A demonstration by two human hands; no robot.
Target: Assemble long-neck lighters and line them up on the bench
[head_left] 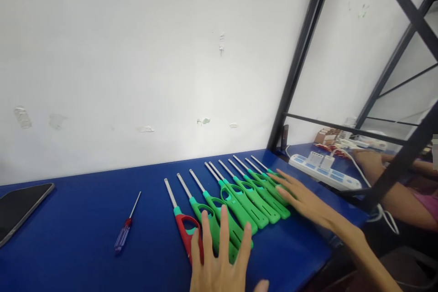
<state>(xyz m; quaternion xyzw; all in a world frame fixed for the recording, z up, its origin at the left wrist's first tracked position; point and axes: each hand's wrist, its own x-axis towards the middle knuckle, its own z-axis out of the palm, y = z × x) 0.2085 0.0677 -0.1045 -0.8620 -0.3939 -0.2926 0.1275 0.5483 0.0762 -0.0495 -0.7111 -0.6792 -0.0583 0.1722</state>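
A row of long-necked gas lighters lies side by side on the blue tabletop [78,223], metal tips toward the wall. Several are green lighters [244,212]; the leftmost is a red lighter [183,228]. My left hand [219,264], fingers spread, is over the handle ends of the red lighter and the nearest green ones, partly covering them. Whether it touches them I cannot tell. At the right end of the row, my right hand [308,200] has its fingers stretched out flat along the last green lighters, hiding part of their handles.
Left of the row lies a screwdriver [123,235] with a purple-and-red handle. A dark flat device [23,212] rests at the far left. On the right stand a black metal frame [303,50] and a white power strip [325,173] with plugs. Beyond is another person's arm [400,187].
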